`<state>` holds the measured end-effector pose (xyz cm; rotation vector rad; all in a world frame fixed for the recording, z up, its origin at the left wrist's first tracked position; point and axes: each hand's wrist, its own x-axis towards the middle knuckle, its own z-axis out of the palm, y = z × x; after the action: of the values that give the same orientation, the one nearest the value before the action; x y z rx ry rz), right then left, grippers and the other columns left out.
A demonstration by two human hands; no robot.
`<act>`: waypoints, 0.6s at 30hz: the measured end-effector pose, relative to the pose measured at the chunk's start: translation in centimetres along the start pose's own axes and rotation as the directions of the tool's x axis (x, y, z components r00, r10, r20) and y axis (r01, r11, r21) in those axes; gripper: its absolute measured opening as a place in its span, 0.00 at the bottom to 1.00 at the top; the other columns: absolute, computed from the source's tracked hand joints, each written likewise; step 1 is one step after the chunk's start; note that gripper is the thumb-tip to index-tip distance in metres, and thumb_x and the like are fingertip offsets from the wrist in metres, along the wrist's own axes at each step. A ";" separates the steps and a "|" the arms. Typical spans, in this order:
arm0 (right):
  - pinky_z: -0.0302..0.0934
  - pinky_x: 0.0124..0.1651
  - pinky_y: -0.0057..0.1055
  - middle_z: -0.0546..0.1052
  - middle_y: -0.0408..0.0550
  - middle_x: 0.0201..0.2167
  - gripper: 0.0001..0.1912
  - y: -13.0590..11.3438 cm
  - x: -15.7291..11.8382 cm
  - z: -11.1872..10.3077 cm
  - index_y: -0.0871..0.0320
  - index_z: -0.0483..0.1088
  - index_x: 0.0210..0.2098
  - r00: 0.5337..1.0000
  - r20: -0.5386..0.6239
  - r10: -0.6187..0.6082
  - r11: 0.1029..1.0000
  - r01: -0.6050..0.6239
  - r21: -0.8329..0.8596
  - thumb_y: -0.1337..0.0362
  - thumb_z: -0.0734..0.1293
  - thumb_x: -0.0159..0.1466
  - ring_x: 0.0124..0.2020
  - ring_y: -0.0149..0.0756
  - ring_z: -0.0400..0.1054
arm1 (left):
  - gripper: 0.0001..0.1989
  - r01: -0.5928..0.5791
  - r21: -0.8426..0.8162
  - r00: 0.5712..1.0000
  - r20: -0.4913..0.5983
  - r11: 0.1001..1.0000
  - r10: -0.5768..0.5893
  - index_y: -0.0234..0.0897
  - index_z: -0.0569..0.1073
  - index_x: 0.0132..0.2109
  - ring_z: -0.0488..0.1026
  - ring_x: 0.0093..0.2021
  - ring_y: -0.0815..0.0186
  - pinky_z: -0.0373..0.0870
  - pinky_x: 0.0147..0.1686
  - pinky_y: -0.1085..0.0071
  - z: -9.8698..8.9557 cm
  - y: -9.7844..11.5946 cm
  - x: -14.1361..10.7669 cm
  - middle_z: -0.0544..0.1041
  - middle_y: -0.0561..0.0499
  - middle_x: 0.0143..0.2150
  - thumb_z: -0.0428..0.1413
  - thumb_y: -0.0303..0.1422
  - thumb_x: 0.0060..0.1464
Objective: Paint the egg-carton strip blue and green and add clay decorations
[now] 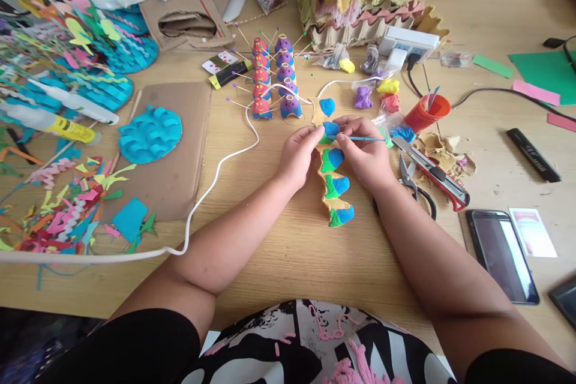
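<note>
With our left hand (297, 157) we pinched the left edge of the egg-carton strip (333, 159), patched in blue and green, while our right hand (368, 151) gripped a thin blue stick (360, 138) over it. The strip lay between our hands, its far end just beyond them, its nearer cups (341, 186) running back toward us

The left hand (297, 157) holds a carton strip (333, 161) patched blue and green; the right hand (368, 153) pinches a blue stick (361, 138) over it. Farther up the tabletop (252, 222) stands a red row (261, 75).
</note>
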<state>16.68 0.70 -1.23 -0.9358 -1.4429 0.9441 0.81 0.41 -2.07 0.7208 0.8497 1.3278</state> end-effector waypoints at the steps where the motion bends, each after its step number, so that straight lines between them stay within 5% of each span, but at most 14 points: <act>1: 0.73 0.61 0.45 0.83 0.47 0.48 0.23 0.0 0.0 0.0 0.50 0.73 0.35 1.000 0.000 0.001 1.000 -0.001 0.005 0.39 0.78 0.64 0.53 0.42 0.78 | 0.18 -0.003 0.000 1.000 0.003 1.000 0.003 0.40 0.78 0.34 0.83 0.43 0.62 0.77 0.46 0.67 0.0 0.0 0.0 0.80 0.54 0.32 0.73 0.47 0.58; 18: 0.75 0.63 0.46 0.84 0.46 0.52 0.22 0.5 0.1 -0.2 0.49 0.72 0.35 1.000 0.017 0.003 0.998 -0.004 0.059 0.40 0.79 0.63 0.57 0.43 0.79 | 0.14 0.034 -0.077 0.998 0.046 0.996 -0.030 0.38 0.81 0.38 0.86 0.54 0.53 0.81 0.54 0.58 0.4 0.8 -0.2 0.86 0.49 0.39 0.70 0.44 0.61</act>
<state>16.86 0.96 -1.66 -0.8894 -1.4205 0.9941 0.75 0.35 -1.21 0.6712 0.7668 1.3041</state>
